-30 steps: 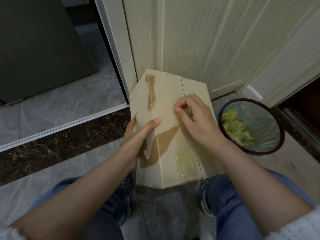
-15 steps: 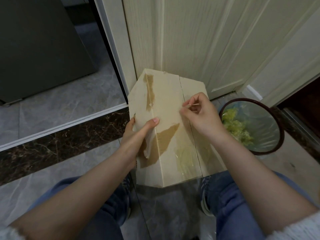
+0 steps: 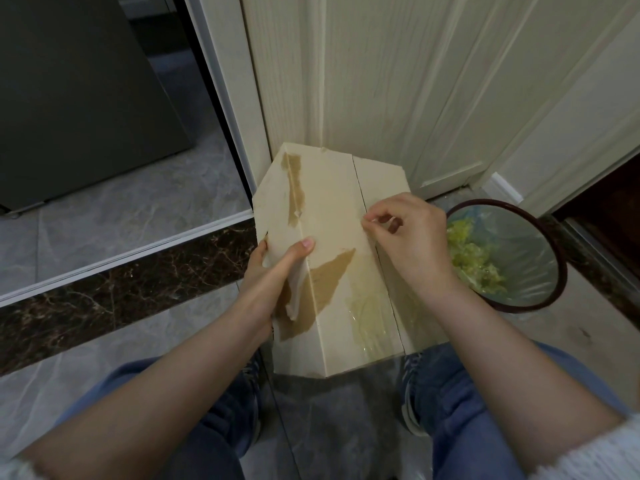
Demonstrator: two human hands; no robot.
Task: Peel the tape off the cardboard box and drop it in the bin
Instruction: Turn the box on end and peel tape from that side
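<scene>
Clear glossy tape (image 3: 372,306) is seen along the centre seam of the pale beige cardboard box (image 3: 332,209), wrinkled at the near end. Compared with half a second earlier, the right hand (image 3: 412,237) is held slightly lower on the seam, its thumb and forefinger pinched together at the seam; whether tape is caught between them cannot be told. The box is unchanged in place, gripped at its left edge by the left hand (image 3: 273,268), thumb laid over the top face. Its long axis runs away from the person toward the cream panelled door (image 3: 381,81). A round dark-rimmed bin (image 3: 562,271) lined with plastic stands just right of the box.
</scene>
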